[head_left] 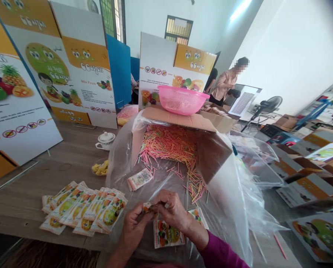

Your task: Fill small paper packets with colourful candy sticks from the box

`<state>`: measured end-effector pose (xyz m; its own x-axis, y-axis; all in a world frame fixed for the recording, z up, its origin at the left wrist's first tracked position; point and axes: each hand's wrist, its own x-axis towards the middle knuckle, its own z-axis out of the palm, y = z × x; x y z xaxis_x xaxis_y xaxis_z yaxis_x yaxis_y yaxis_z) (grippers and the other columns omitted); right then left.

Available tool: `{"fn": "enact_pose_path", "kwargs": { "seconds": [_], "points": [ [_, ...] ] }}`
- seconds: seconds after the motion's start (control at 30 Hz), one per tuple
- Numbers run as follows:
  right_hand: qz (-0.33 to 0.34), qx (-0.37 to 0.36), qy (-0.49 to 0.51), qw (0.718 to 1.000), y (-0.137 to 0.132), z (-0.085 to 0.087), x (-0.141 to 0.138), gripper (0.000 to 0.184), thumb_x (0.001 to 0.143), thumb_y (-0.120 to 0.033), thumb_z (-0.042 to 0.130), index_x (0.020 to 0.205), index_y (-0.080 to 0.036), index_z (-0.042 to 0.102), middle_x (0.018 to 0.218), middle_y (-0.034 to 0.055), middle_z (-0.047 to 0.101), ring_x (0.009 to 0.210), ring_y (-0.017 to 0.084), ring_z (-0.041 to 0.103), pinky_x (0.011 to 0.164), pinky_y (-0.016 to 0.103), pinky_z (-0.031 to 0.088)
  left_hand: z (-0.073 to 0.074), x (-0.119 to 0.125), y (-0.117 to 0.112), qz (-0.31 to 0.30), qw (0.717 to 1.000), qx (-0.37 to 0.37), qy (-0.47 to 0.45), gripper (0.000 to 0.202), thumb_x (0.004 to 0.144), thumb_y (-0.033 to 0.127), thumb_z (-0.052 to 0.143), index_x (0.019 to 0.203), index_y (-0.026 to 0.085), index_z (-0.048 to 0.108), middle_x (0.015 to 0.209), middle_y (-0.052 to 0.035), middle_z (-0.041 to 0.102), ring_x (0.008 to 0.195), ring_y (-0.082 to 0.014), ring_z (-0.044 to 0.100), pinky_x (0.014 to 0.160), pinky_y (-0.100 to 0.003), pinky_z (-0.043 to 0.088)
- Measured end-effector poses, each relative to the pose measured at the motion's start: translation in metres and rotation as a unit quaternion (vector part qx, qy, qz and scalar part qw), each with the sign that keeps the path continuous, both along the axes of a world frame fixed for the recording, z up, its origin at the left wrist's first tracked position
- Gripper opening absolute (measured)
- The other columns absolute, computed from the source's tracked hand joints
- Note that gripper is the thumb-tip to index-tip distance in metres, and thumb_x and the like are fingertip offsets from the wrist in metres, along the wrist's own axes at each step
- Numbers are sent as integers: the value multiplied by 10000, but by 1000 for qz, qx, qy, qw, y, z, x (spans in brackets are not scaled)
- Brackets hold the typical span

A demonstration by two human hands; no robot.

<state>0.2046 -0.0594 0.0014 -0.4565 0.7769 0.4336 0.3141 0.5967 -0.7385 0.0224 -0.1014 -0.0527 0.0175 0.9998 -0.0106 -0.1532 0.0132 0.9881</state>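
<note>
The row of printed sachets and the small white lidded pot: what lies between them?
In the head view, a small dish of yellow pieces lies between the sachets and the white pot.

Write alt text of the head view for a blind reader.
A person's left hand and right hand pinch a small printed sachet over clear plastic lining a cardboard box of pink and yellow sticks; more sachets lie fanned on a wooden table.

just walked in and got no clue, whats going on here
A person's left hand and right hand are pinching a small packet over a plastic-lined box of pink and yellow sticks. More packets lie overlapped on the wooden table to the left, and a pink basket sits on the box flap. Another person stands in the background.
</note>
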Motion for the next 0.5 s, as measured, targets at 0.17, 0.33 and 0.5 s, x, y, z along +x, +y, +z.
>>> {"fn": "enact_pose_path", "kwargs": {
  "seconds": [0.17, 0.33, 0.5],
  "points": [
    [-21, 11, -43, 999, 23, 14, 22, 432, 1038, -276, 697, 1465, -214, 669, 931, 39, 782, 723, 148, 676, 717, 270, 558, 4, -2, -1, 19, 999, -21, 21, 490, 785, 666, 856, 830, 180, 817, 804, -45, 795, 797, -223, 743, 762, -310, 643],
    [-247, 183, 118, 944, 46, 87, 66, 897, 1045, -218, 653, 1792, -335, 171, 1106, 56, 745, 762, 163, 667, 675, 307, 589, 3, -10, -5, 41, 987, 15, 158, 392, 901, 577, 745, 824, 199, 812, 796, -45, 790, 756, -210, 731, 684, -277, 604],
    [-317, 433, 244, 808, 56, 143, 98, 771, 1007, -145, 690, 1687, -417, 450, 1021, 19, 721, 781, 175, 685, 618, 294, 535, -5, -41, -4, 130, 903, 134, 386, 304, 973, 390, 622, 1111, 225, 836, 983, -72, 847, 875, -241, 769, 779, -332, 605]
  ]
}}
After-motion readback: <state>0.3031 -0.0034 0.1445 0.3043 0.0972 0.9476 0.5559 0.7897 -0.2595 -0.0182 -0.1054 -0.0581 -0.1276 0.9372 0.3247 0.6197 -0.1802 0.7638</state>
